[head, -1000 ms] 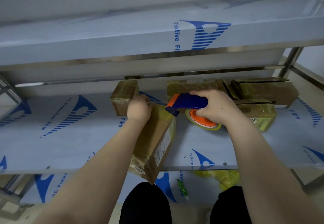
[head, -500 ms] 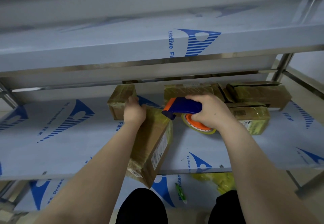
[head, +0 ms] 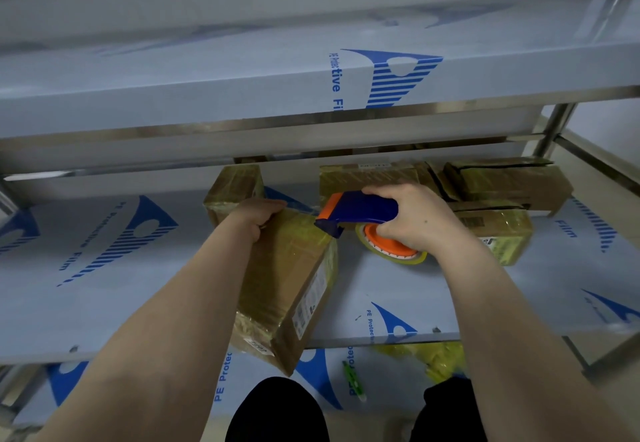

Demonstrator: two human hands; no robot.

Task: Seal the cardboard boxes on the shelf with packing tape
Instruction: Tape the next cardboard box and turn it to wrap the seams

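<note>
A long cardboard box (head: 294, 285), partly wrapped in clear tape, lies on the middle shelf (head: 104, 268) with its near end hanging over the front edge. My left hand (head: 258, 216) grips its far top end. My right hand (head: 412, 216) holds a blue and orange tape dispenser (head: 356, 211) with a roll of clear tape (head: 391, 251). The dispenser's nose touches the box's far right corner.
Several other taped cardboard boxes stand at the back: one small box (head: 235, 188) on the left and a cluster (head: 495, 192) on the right. An upper shelf (head: 311, 85) overhangs close above. On the lower shelf lie a green pen-like object (head: 353, 381) and yellow material (head: 436, 360).
Both hands stay on the box and the dispenser. The dispenser's nose has crept slightly toward the box's far right corner. The view has shifted a little.
</note>
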